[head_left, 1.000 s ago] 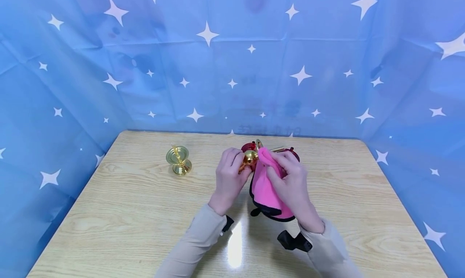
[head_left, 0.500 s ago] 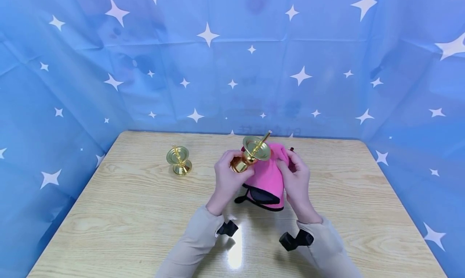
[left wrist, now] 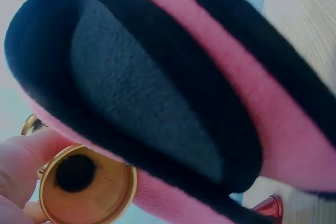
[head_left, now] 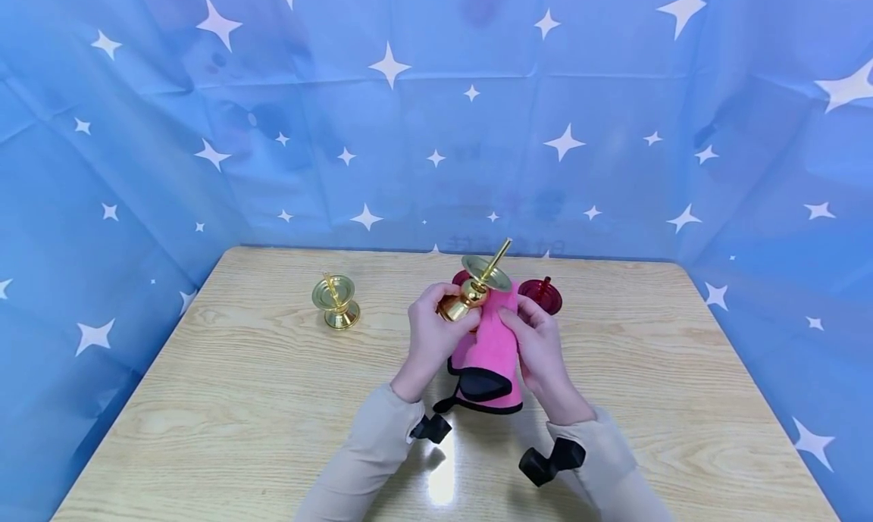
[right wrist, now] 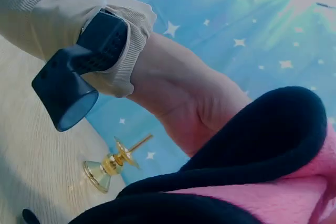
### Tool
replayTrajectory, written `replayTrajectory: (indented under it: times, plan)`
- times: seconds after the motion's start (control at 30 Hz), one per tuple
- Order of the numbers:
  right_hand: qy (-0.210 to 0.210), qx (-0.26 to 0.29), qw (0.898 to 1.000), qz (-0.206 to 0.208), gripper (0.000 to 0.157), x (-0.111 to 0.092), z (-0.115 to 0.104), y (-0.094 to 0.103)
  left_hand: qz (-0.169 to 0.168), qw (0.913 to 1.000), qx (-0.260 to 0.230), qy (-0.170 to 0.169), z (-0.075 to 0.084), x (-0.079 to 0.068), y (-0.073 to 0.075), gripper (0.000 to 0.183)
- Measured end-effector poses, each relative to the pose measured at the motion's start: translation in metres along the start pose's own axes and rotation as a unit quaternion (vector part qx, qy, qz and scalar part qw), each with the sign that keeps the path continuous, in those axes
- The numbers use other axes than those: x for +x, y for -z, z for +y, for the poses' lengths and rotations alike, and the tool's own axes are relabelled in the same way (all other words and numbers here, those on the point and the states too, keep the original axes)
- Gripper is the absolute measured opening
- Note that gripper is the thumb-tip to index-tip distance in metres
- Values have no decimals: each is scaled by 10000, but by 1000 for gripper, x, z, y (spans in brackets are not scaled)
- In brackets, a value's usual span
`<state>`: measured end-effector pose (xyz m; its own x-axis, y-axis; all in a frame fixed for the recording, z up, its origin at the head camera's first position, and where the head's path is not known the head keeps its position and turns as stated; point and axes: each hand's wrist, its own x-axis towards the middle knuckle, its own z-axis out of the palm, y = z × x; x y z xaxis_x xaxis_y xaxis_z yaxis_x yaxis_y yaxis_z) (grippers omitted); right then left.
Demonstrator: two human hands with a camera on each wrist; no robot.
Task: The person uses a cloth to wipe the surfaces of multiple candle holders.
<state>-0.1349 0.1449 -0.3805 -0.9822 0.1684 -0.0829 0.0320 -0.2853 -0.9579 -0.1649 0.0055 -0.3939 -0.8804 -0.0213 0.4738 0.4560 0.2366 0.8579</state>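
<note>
My left hand (head_left: 434,326) grips a gold candle holder (head_left: 473,292) by its foot, tilted so the spike points up and right. In the left wrist view the underside of that candle holder (left wrist: 105,195) faces the camera. A pink cloth (head_left: 494,344) with black edging is pinched by my right hand (head_left: 536,345) right beside the candle holder's stem and hangs down between my hands. Its folded black edge (left wrist: 157,77) fills much of the left wrist view. The cloth hides part of the candle holder and the right hand's fingertips.
Another gold candle holder (head_left: 336,298) stands upright on the wooden table (head_left: 259,408), off to the left. Behind my hands are a red candle holder (head_left: 542,295) and a second red one (head_left: 461,276), mostly hidden. A blue star-patterned curtain (head_left: 436,113) surrounds the table's far side.
My left hand has turned the candle holder so its dish and spike show upward. My right hand moved with the cloth along the candle holder, then lower and left, uncovering the right red candle holder.
</note>
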Motion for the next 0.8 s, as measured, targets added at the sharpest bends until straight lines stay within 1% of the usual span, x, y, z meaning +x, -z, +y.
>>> replayTrajectory:
  times: [0.03, 0.1, 0.17, 0.23, 0.33, 0.4, 0.5, 0.6, 0.7, 0.8]
  plan:
    - [-42, 35, 10000, 12, 18, 0, 0, 0, -62, 9999, 79, -67, 0, 0, 0, 25]
    - [-189, 168, 9997, 36, 17, 0, -1, 1, -328, 9990, 202, -229, 0, 0, 2, 28]
    - [-394, 357, 9986, 71, 17, 0, -1, 4, -720, 9963, 251, -407, 0, -1, 5, 34]
    - [-559, 496, 9972, 72, 19, 1, -2, 7, -1145, 9919, 153, -527, -2, -1, 9, 39]
    - [-708, 633, 9955, 7, 22, 2, -4, 11, -1574, 9860, -161, -520, -5, 0, 13, 45]
    - [-725, 658, 9952, -41, 25, 2, -7, 12, -1724, 9835, -330, -439, -6, 0, 15, 49]
    - [-735, 728, 9946, -72, 29, 1, -10, 12, -1818, 9807, -598, -392, -8, 1, 14, 52]
    - [-791, 778, 9937, -147, 31, 0, -12, 11, -1755, 9809, -745, -395, -8, 0, 13, 54]
    - [-877, 815, 9925, -243, 28, -2, -13, 10, -1551, 9837, -767, -500, -6, -1, 11, 51]
    - [-958, 870, 9910, -336, 24, -4, -14, 9, -1200, 9883, -597, -730, -4, -3, 10, 44]
